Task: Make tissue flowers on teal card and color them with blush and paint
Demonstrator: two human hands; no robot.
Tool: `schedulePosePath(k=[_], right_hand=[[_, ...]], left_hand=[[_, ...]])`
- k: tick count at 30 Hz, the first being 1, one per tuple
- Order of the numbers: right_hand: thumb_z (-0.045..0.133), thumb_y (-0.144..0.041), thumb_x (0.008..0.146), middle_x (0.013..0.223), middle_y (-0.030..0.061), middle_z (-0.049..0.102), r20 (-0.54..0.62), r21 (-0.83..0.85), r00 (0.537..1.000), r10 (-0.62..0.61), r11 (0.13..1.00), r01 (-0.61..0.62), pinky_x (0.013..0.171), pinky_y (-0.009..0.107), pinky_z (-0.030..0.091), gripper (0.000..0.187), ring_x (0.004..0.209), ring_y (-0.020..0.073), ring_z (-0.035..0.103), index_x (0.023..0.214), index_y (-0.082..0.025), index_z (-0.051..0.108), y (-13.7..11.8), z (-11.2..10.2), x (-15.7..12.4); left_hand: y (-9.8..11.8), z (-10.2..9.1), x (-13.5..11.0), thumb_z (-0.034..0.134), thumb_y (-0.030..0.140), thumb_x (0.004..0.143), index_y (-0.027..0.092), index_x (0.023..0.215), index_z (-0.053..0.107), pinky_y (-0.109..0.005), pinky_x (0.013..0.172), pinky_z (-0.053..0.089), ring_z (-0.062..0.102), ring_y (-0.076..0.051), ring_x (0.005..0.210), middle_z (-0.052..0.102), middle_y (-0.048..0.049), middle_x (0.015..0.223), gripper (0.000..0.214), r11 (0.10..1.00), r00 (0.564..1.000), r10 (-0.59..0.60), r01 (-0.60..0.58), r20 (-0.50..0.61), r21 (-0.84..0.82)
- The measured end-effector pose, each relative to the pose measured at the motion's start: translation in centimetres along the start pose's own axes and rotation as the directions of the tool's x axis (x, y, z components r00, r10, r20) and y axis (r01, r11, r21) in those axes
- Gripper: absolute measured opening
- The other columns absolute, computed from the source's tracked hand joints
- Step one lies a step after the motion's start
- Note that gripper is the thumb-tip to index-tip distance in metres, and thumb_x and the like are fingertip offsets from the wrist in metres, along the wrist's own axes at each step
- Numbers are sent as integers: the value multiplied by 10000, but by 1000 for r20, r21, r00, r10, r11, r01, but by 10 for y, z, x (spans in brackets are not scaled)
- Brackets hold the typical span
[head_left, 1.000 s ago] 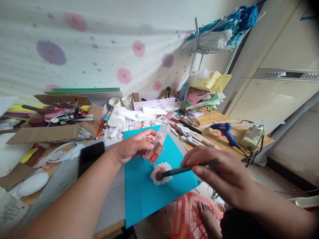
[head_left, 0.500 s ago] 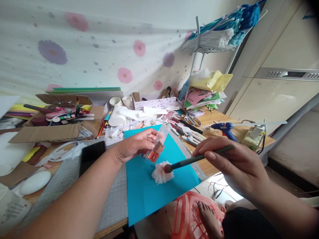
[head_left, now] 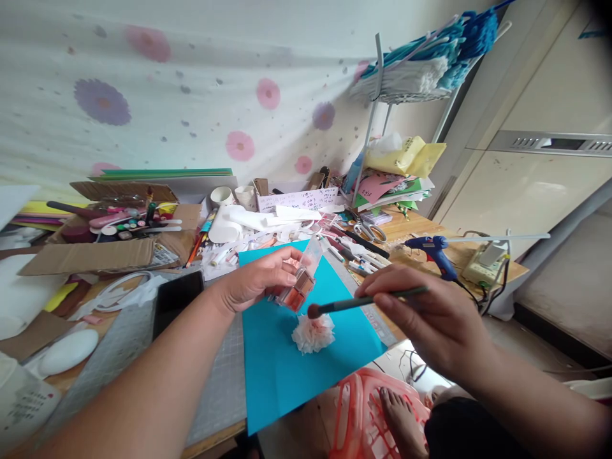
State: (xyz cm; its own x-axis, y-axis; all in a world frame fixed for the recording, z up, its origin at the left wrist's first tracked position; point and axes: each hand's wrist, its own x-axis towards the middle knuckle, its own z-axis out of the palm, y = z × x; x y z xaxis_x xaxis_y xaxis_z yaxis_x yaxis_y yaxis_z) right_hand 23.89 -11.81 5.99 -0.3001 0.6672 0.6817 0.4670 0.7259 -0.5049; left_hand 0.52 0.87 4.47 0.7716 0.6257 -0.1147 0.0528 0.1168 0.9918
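My left hand (head_left: 268, 275) grips a small clear-lidded makeup palette (head_left: 297, 291) with brown and orange-red pans, its lid tipped up. Between the fingers and thumb of my right hand (head_left: 423, 312) is a makeup brush (head_left: 356, 303) with a dark handle, held nearly level. The brush's reddish-brown tip is just right of the palette's lower edge and above the flower. A ruffled white paper flower (head_left: 313, 335), tinged pink at its upper middle, lies on a sheet of blue paper (head_left: 282, 389).
A black phone (head_left: 178, 299) lies on the grey cutting mat (head_left: 215, 376) to the left, near a cardboard box (head_left: 90, 255) of pens. Scissors (head_left: 368, 228), markers and a blue glue gun (head_left: 433, 250) are at the right. A pink plastic stool (head_left: 351, 414) stands below the table edge.
My right hand has drawn left and slightly up, lifting the brush tip off the flower toward the palette. My left hand and the palette have hardly moved.
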Motion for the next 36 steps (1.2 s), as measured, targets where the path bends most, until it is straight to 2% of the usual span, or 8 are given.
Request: schedulePosePath(k=[6,11,17,21,26,29,33,36], right_hand=[[553,-110,933,910,76,708,164,58,985,-52,997,43,728,292,552,115,838,175,685,1007,-188,593,2,4,0],[533,-82,933,895,73,704,-11,-17,1000,-27,1000,26,741,286,536,133,844,167,678,993,-181,599,1,1,1],[544,-102,934,907,76,705,152,53,986,-71,997,64,728,281,543,115,840,170,681,1005,-181,589,-1,2,1],[535,-131,950,891,63,711,-17,-31,1000,22,999,-23,731,287,535,96,837,174,690,979,-198,597,5,1,1],[554,-152,944,897,64,713,91,-18,996,-1,1000,3,724,285,539,70,832,172,686,974,-194,601,9,2,1],[546,-180,951,873,65,717,-28,-69,997,69,995,-71,707,295,537,68,810,178,687,947,-195,612,11,1,2],[549,-199,943,833,51,723,30,-110,989,143,984,-139,643,280,524,85,737,165,681,907,-202,625,12,-4,4],[560,-221,938,797,44,720,-67,-127,979,193,971,-200,621,277,508,92,715,166,674,876,-205,628,12,-7,4]], left_hand=[[0,-1,0,698,325,701,209,1092,480,-294,558,420,609,-184,643,660,-34,845,463,1000,1000,7,-7,3,-2],[0,-2,0,703,333,702,204,1096,480,-294,557,416,611,-181,638,662,-39,866,471,1000,1000,8,-8,11,-2],[0,-1,0,697,339,705,217,1093,467,-305,566,421,619,-194,645,659,-23,832,467,1000,1000,12,-12,18,-6],[0,-2,1,707,338,700,213,1090,475,-304,566,421,609,-181,626,656,-15,828,470,1000,1000,12,-12,22,-7],[-1,-4,2,701,324,710,217,1089,485,-286,552,418,616,-173,632,664,-12,834,449,1000,1000,12,-12,26,-9],[-1,-5,2,706,320,713,216,1103,495,-274,542,415,623,-172,655,680,-32,886,456,1000,1000,5,-5,25,-1],[0,-5,2,706,326,711,215,1107,499,-296,583,446,648,-206,722,681,-41,893,461,1000,1000,-3,3,25,8],[0,-5,1,701,343,714,217,1114,494,-313,600,453,649,-211,708,681,-43,889,468,1000,999,-4,4,36,10]])
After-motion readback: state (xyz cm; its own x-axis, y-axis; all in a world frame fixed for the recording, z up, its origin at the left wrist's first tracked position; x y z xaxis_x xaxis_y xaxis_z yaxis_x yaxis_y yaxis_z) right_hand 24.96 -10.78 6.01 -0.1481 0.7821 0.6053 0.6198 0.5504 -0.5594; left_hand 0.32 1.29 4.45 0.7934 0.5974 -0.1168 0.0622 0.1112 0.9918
